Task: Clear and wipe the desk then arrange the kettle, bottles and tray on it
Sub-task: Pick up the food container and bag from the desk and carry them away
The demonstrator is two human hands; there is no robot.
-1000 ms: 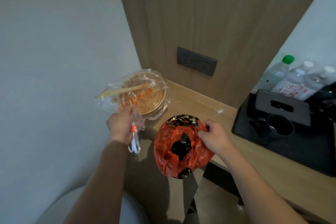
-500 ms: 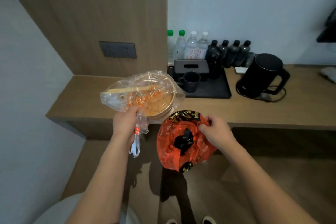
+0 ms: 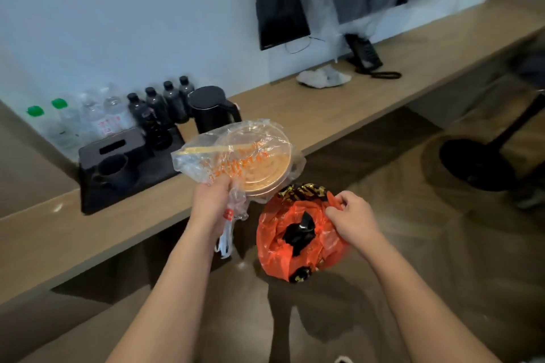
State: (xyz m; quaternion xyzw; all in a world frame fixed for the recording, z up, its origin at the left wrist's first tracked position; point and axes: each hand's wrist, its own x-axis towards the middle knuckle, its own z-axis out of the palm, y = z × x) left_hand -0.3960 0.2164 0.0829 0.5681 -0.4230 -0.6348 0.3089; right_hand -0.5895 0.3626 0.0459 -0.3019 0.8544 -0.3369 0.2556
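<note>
your left hand (image 3: 211, 203) grips a clear plastic bag (image 3: 236, 153) with a food bowl inside, and your right hand (image 3: 352, 216) pinches the edge of an orange bag (image 3: 290, 240), both off the desk (image 3: 309, 109). the kettle (image 3: 211, 109), bottles (image 3: 159, 102) and tray (image 3: 129, 177) stand at the desk's left part.

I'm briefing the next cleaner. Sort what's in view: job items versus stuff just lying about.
Job items:
black electric kettle
row of dark and clear plastic bottles
black tray
long wooden desk
clear bag with food container, in left hand
orange plastic bag, in right hand

Lying about:
black desk phone
wall-mounted black screen
</note>
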